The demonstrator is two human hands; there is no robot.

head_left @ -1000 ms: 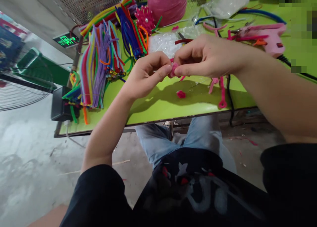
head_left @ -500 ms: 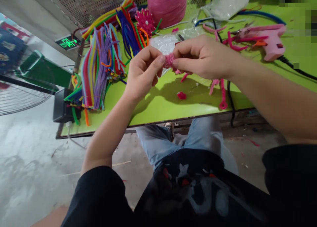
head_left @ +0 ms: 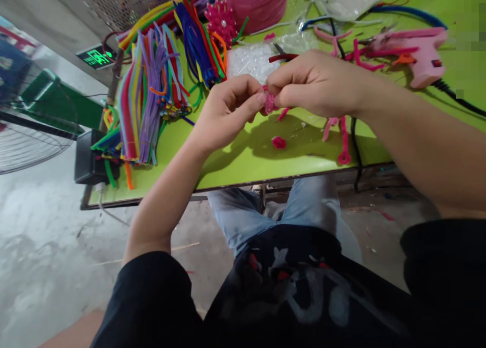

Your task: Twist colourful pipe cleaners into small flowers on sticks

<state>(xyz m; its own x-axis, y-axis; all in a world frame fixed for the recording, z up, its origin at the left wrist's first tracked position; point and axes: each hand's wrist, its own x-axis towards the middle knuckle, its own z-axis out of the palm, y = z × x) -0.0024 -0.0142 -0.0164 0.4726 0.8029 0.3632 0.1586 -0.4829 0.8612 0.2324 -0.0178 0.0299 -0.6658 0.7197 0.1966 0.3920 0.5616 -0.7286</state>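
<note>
Both hands meet above the green table (head_left: 243,166) and pinch one small pink coiled pipe cleaner piece (head_left: 269,103). My left hand (head_left: 226,113) presses it with thumb and forefinger from the left. From the right, my right hand (head_left: 319,82) closes its fingers over the same piece, and a pink tail hangs below it. A small magenta coil (head_left: 278,142) lies on the table under the hands. Pink bent pipe cleaner pieces (head_left: 339,138) lie just right of it.
Bundles of coloured pipe cleaners (head_left: 152,95) cover the table's left part. A pink glue gun (head_left: 421,59) with a black cable lies at the right. At the back stand a pink spool (head_left: 256,1), a magenta flower (head_left: 221,27), clear bags and red-handled pliers (head_left: 283,58). A fan (head_left: 23,140) stands left.
The hands dropped slightly and turned the pink piece between the fingers; both keep their pinch on it. The view shifted a little.
</note>
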